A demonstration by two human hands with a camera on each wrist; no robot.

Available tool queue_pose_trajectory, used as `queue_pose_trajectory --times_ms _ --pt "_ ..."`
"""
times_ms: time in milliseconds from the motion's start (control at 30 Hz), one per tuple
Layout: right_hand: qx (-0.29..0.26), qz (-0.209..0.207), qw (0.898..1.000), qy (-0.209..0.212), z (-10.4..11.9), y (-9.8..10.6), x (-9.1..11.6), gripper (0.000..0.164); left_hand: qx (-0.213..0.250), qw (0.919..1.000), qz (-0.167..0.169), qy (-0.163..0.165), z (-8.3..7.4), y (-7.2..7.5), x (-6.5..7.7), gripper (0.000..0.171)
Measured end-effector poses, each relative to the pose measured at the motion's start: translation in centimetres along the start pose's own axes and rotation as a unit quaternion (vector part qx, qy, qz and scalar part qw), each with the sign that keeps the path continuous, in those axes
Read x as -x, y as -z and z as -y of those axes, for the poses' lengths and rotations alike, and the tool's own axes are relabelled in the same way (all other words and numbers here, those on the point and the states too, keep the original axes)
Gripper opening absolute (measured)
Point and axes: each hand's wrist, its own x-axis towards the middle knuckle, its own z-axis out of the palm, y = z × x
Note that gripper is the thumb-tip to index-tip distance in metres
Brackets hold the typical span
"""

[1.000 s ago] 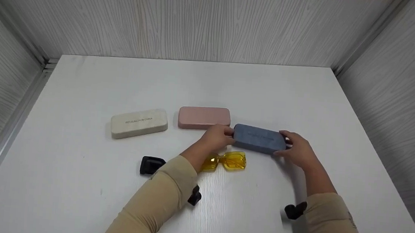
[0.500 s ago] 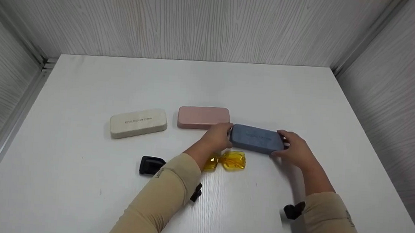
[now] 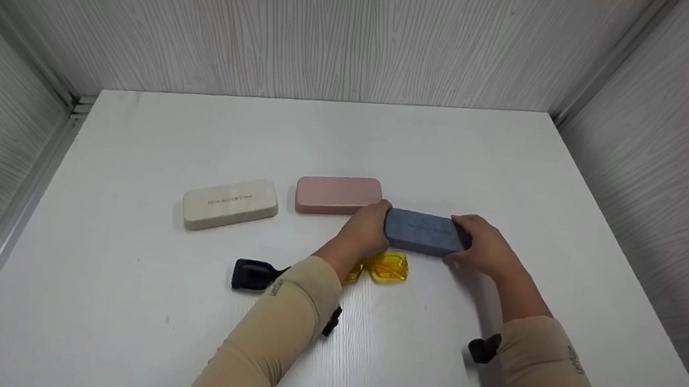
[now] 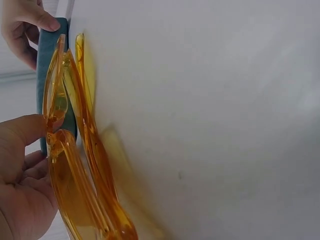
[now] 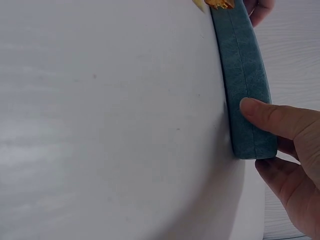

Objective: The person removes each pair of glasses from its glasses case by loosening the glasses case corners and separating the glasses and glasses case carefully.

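Observation:
A blue glasses case [image 3: 421, 231] with a lettered lid lies at the right of the middle of the table, its lid closed. My left hand [image 3: 366, 229] holds its left end between thumb and fingers. At the opposite end, my right hand [image 3: 482, 246] grips the case, and the right wrist view shows the thumb [image 5: 270, 116] on its front side, over the seam. Yellow sunglasses [image 3: 390, 266] lie just in front of the case, partly hidden by my left wrist. Their clear amber frame [image 4: 95, 145] fills the foreground of the left wrist view.
A pink glasses case [image 3: 338, 194] lies behind my left hand, and a cream glasses case [image 3: 230, 205] is farther left. Black sunglasses [image 3: 254, 274] show beside my left sleeve, partly covered by it. Panelled walls [image 3: 356, 40] stand behind the table and at both sides.
My left hand has shifted slightly right and up, closer around the case's left end. The right hand has moved a little left, covering more of the right end. The case has barely moved.

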Motion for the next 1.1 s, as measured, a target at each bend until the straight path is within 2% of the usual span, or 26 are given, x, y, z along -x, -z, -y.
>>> queue_pose_trajectory --times_ms 200,533,700,933,1100 --pt "0.011 -0.005 1.0 0.014 -0.1 0.2 0.0 0.083 -0.016 0.9999 0.0 -0.003 0.0 -0.3 -0.1 0.063" --pt "0.031 0.024 0.999 -0.008 0.2 0.8 -0.2 0.081 -0.054 0.9985 0.007 -0.006 0.2 -0.6 -0.4 0.066" --pt "0.046 0.035 0.998 -0.001 0.4 1.3 -0.5 0.076 -0.047 0.9988 0.009 -0.002 0.3 -0.6 -0.3 0.069" --pt "0.034 0.056 0.998 0.005 0.3 2.1 -1.0 0.075 -0.046 0.9989 -0.001 -0.011 0.4 -0.6 -0.4 0.067" --pt "0.033 0.07 0.997 0.012 0.2 2.7 -1.3 0.071 -0.05 0.9988 0.003 -0.002 0.4 -0.7 -0.4 0.071"
